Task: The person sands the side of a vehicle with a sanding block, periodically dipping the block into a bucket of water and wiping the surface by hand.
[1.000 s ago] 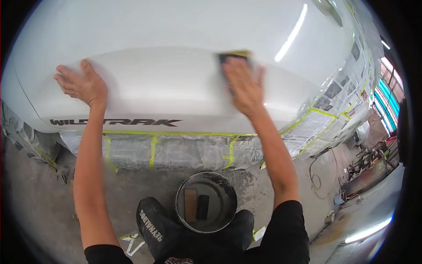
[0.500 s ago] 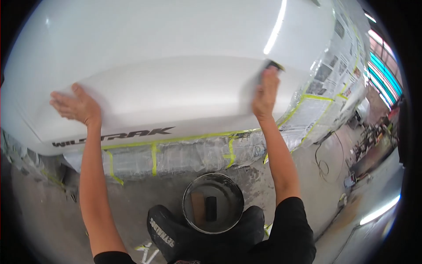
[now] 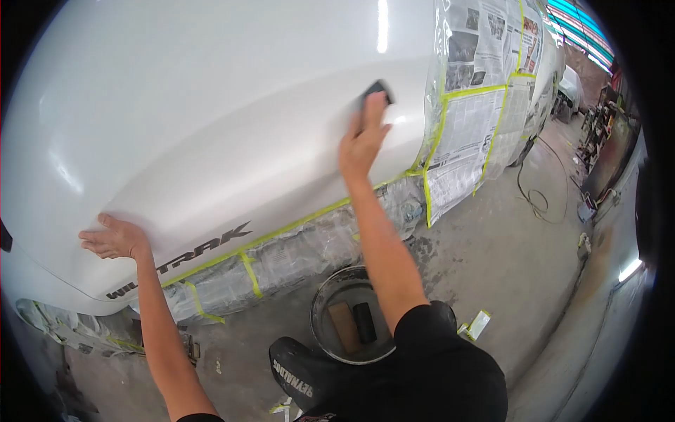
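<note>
Both hands on the white panel [image 3: 211, 126]: right hand [image 3: 362, 137] pressing dark sanding block [image 3: 376, 90] has slid toward the panel's masked newspaper [image 3: 471, 119] edge; left hand [image 3: 112, 239] stays flat, open, empty.

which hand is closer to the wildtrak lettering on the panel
Left. The left hand lies flat on the white panel just above the start of the WILDTRAK lettering. The right hand presses a dark sanding block far up the panel, near the newspaper masking.
</note>
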Demonstrator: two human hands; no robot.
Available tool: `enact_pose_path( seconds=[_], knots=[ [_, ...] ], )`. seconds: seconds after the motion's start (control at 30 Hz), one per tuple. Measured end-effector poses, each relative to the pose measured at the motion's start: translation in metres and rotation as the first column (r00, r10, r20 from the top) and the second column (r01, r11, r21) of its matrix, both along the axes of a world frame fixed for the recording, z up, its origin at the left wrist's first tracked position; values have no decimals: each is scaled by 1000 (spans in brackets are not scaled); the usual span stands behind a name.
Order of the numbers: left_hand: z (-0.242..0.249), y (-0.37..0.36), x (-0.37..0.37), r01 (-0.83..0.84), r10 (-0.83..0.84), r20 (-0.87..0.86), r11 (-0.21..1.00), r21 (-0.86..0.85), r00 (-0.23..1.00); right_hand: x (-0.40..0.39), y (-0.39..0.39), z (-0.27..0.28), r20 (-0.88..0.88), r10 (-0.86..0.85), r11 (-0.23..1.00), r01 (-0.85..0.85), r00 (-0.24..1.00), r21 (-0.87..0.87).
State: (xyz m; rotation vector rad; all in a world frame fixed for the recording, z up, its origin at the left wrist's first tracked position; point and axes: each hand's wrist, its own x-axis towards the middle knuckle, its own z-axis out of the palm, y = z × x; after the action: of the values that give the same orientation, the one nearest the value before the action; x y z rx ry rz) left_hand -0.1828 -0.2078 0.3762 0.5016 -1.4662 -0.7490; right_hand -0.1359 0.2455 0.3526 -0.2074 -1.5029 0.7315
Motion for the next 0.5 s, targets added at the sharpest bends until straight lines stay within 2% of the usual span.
enact_pose_path(
  seconds=[0.03,0.1,0.17,0.23,0.33,0.37,0.4,0.43,0.5],
  knots=[
    [-1,0,-3,7,-7,-12,1000,-13,1000,1,5,13,-26,10,995,-13,1000,-104],
    [-4,-5,-2,15,-17,-28,999,-48,999,-14,-40,19,-116,-68,990,53,991,-131],
    [-3,-6,-3,12,-12,2,999,-30,1000,-8,-115,5,-82,53,998,-52,995,20],
    [1,-2,1,17,-17,8,1000,-21,1000,2,-177,-36,111,95,920,-130,989,369],
    [0,4,7,26,-26,17,999,-26,1000,7,-130,-57,109,-51,808,-24,993,588],
    [0,2,5,22,-21,26,1000,-20,999,2,-88,-55,195,-161,844,33,968,535],
    [0,-1,3,17,-17,35,1000,-12,999,-1,-42,-41,139,-34,973,2,990,230],
    [1,-3,0,4,-4,21,1000,-23,1000,-4,4,-26,-25,76,993,-78,997,-87],
    [-2,-5,-4,-17,17,-3,999,-40,1000,5,48,4,163,-12,956,59,987,-287]
  ],
)
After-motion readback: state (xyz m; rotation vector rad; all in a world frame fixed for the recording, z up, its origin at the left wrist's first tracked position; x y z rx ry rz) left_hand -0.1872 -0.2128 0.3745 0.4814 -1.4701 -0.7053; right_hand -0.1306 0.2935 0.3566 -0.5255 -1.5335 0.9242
